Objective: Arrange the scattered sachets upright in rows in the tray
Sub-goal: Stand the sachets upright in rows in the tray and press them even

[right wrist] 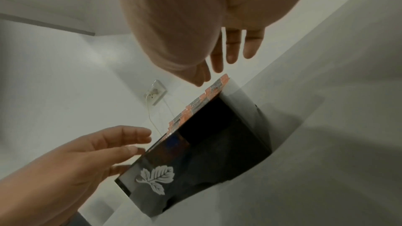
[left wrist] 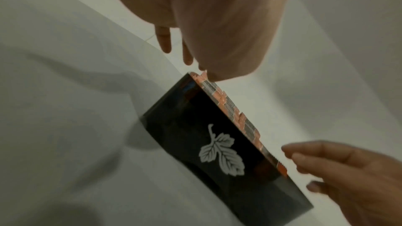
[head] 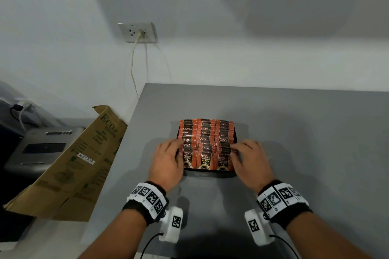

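A black tray [head: 208,172] with a white leaf print [left wrist: 219,152] stands on the grey table [head: 305,132]. Orange-and-black sachets [head: 205,143] stand upright in it in three rows, their tops showing above the rim [left wrist: 237,116] [right wrist: 195,106]. My left hand [head: 169,156] lies at the tray's left side, its relaxed fingers on the left row near the front. My right hand [head: 247,157] mirrors it at the right side, fingers touching the right row. In the wrist views both hands' fingers [left wrist: 165,40] [right wrist: 230,52] are straight and hold nothing.
A flattened cardboard box [head: 69,166] leans off the table's left edge, over a grey device [head: 40,149]. A wall socket [head: 137,32] with a plugged cord is behind. The table runs on to the right and toward me.
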`<state>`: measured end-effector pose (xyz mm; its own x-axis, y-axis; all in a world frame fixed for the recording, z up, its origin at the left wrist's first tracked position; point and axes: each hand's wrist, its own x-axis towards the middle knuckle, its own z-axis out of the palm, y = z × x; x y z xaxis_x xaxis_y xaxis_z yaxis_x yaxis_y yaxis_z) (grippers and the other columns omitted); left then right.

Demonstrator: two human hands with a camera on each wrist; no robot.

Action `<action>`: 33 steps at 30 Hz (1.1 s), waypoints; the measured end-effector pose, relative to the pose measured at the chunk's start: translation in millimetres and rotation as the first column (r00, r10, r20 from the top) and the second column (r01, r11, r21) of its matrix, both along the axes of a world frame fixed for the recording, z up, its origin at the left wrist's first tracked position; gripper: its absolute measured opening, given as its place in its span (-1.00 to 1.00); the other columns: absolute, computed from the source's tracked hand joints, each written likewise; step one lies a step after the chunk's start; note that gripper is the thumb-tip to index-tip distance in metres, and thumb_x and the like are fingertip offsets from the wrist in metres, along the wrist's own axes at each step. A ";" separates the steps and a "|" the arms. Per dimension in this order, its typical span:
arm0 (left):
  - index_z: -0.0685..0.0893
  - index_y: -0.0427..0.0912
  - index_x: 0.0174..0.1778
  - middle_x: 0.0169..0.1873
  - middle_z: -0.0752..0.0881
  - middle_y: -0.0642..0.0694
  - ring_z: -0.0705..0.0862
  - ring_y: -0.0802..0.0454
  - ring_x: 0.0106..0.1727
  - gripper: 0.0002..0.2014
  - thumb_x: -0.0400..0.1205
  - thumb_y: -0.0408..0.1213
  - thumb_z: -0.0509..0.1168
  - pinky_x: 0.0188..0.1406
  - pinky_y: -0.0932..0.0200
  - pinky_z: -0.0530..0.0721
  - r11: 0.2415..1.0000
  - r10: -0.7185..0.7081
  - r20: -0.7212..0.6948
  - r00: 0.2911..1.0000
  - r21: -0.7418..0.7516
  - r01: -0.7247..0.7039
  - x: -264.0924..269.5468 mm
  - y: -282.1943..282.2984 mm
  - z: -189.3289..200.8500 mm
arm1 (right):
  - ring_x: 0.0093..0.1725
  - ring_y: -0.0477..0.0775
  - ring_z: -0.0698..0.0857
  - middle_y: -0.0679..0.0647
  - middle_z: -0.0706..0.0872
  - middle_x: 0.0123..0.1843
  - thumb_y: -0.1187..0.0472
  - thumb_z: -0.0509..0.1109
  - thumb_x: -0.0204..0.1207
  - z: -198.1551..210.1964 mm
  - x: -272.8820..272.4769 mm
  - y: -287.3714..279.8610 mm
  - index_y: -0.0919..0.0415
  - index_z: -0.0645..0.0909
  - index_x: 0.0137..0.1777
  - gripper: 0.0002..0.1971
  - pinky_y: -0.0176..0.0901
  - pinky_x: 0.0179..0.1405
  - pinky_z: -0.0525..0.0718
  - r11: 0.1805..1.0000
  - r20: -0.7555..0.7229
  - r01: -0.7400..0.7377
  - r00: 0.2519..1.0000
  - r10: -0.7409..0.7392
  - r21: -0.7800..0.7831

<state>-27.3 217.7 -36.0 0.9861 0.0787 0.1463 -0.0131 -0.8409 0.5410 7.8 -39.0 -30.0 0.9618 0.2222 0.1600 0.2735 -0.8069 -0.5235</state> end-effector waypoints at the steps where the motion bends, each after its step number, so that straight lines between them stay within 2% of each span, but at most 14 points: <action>1: 0.62 -0.08 0.42 0.34 0.65 -0.01 0.52 0.00 0.35 -0.63 0.67 -0.32 0.27 0.41 -0.09 0.50 0.998 -0.040 -0.002 0.999 0.056 0.040 -2.8 -1.8 -1.1 | 0.17 -0.01 0.54 -0.03 0.70 0.13 0.15 0.42 0.61 -0.4 -1.6 1.0 0.14 0.74 0.24 -0.76 -0.06 0.30 0.55 1.000 0.009 -0.028 1.000 0.029 -0.014; 3: 0.70 -0.08 0.36 0.28 0.69 0.00 0.55 -0.05 0.32 -0.64 0.63 -0.33 0.32 0.32 -0.08 0.48 0.988 -0.077 0.005 0.997 0.137 0.076 -5.6 -5.0 -3.1 | 0.10 0.04 0.59 -0.04 0.74 0.03 0.18 0.49 0.56 -0.9 -4.6 4.5 0.13 0.79 0.13 -0.82 -0.13 0.20 0.50 0.996 0.039 -0.079 0.996 0.080 -0.046; 8: 0.79 -0.06 0.12 0.16 0.73 0.05 0.55 -0.05 0.27 -0.77 0.58 -0.32 0.35 0.24 -0.01 0.42 0.986 -0.035 0.034 0.999 0.162 0.029 -5.6 -5.9 -4.5 | -0.06 0.06 0.60 -0.09 0.72 -0.13 0.26 0.56 0.46 -6.8 -4.7 7.3 0.10 0.82 -0.11 -0.94 0.00 0.06 0.64 0.992 0.072 -0.071 0.994 0.079 -0.108; 10: 0.77 -0.04 0.15 0.19 0.72 0.07 0.53 -0.03 0.30 -0.75 0.58 -0.31 0.34 0.28 -0.01 0.43 0.990 -0.033 0.019 0.999 0.141 0.030 -5.4 -6.0 -3.7 | -0.06 0.05 0.60 -0.10 0.72 -0.13 0.25 0.57 0.44 -8.2 -3.1 5.6 0.08 0.81 -0.11 -0.93 0.05 0.05 0.66 0.991 0.074 -0.073 0.994 0.082 -0.116; 12: 0.72 -0.04 0.22 0.25 0.69 0.07 0.52 0.01 0.32 -0.71 0.59 -0.31 0.35 0.33 -0.04 0.49 0.996 -0.020 0.006 1.000 0.083 0.020 -6.4 -5.2 -1.4 | -0.01 0.00 0.57 -0.10 0.71 -0.07 0.22 0.56 0.45 -6.4 -3.5 3.3 0.08 0.80 -0.06 -0.91 -0.08 0.09 0.59 0.994 0.064 -0.060 0.996 0.066 -0.086; 14: 0.65 -0.06 0.31 0.28 0.62 0.06 0.52 0.07 0.31 -0.68 0.63 -0.31 0.34 0.37 0.01 0.55 0.998 0.041 -0.016 0.999 -0.047 -0.042 -7.4 -3.1 1.9 | 0.08 -0.07 0.51 -0.09 0.68 0.03 0.17 0.50 0.53 -4.4 -4.8 0.8 0.08 0.76 0.08 -0.84 -0.22 0.14 0.46 0.999 0.007 -0.027 1.000 0.027 -0.020; 16: 0.56 -0.09 0.41 0.29 0.56 0.05 0.56 0.10 0.25 -0.62 0.66 -0.32 0.33 0.31 0.07 0.61 0.963 0.142 -0.107 0.984 -0.213 -0.162 -7.5 -0.9 6.3 | 0.13 -0.11 0.53 -0.08 0.64 0.12 0.17 0.43 0.59 -3.2 -5.7 -2.9 0.06 0.68 0.20 -0.79 -0.28 0.15 0.45 0.993 -0.109 0.065 0.993 -0.054 0.103; 18: 0.54 -0.13 0.46 0.27 0.60 0.03 0.63 0.10 0.14 -0.59 0.66 -0.34 0.31 0.23 0.10 0.63 0.924 0.190 -0.220 0.957 -0.290 -0.250 -6.2 0.5 10.5 | 0.06 -0.13 0.63 -0.08 0.69 0.10 0.21 0.42 0.59 -1.1 -5.1 -6.8 0.05 0.67 0.18 -0.81 -0.36 0.01 0.52 0.964 -0.240 0.171 0.963 -0.120 0.205; 21: 0.66 -0.16 0.31 0.06 0.72 0.04 0.65 0.17 -0.02 -0.68 0.65 -0.44 0.27 0.08 0.25 0.57 0.911 0.186 -0.245 0.952 -0.320 -0.260 -3.8 -2.0 14.4 | -0.05 -0.22 0.67 -0.10 0.76 -0.02 0.24 0.44 0.57 1.1 -1.2 -10.7 0.06 0.71 0.09 -0.85 -0.46 -0.13 0.49 0.943 -0.370 0.248 0.916 -0.153 0.223; 23: 0.69 -0.13 0.25 -0.06 0.71 0.11 0.65 0.22 -0.08 -0.70 0.64 -0.46 0.25 0.07 0.22 0.62 0.904 0.185 -0.252 0.950 -0.336 -0.265 -1.1 -6.2 17.8 | -0.08 -0.22 0.69 -0.13 0.76 -0.07 0.25 0.45 0.55 2.1 3.0 -11.6 0.04 0.71 0.04 -0.87 -0.37 -0.06 0.60 0.940 -0.391 0.265 0.905 -0.166 0.216; 25: 0.69 -0.10 0.23 -0.07 0.70 0.11 0.66 0.16 -0.05 -0.71 0.64 -0.45 0.25 0.09 0.19 0.64 0.903 0.181 -0.260 0.949 -0.337 -0.265 4.2 -11.1 21.4 | -0.08 -0.12 0.74 -0.09 0.77 -0.10 0.29 0.45 0.53 1.7 9.7 -13.2 0.05 0.71 0.01 -0.86 -0.17 0.05 0.71 0.927 -0.396 0.290 0.900 -0.181 0.236; 29: 0.70 -0.10 0.19 -0.06 0.72 0.08 0.67 0.12 -0.06 -0.71 0.63 -0.46 0.24 -0.05 0.31 0.54 0.923 0.155 -0.261 0.953 -0.306 -0.234 21.9 -21.5 23.0 | -0.12 -0.01 0.77 -0.02 0.79 -0.11 0.33 0.45 0.49 5.2 23.2 -17.9 0.11 0.71 0.00 -0.85 0.01 0.02 0.79 0.908 -0.391 0.341 0.891 -0.229 0.244; 31: 0.71 -0.12 0.16 -0.07 0.76 0.07 0.71 0.14 -0.11 -0.74 0.63 -0.43 0.25 -0.18 0.36 0.57 0.925 0.146 -0.264 0.953 -0.305 -0.226 29.9 -23.5 19.4 | -0.14 -0.01 0.77 0.00 0.79 -0.11 0.33 0.45 0.49 5.4 26.9 -19.2 0.09 0.69 -0.01 -0.85 0.05 -0.02 0.81 0.903 -0.387 0.354 0.889 -0.244 0.245; 33: 0.70 -0.11 0.11 -0.08 0.77 0.03 0.72 0.15 -0.12 -0.80 0.63 -0.38 0.27 -0.20 0.30 0.66 0.928 0.150 -0.272 0.951 -0.292 -0.230 34.9 -23.4 15.2 | -0.15 -0.05 0.75 0.02 0.79 -0.08 0.33 0.45 0.51 3.9 28.3 -19.7 0.13 0.70 0.04 -0.85 -0.12 -0.13 0.78 0.903 -0.388 0.362 0.885 -0.256 0.230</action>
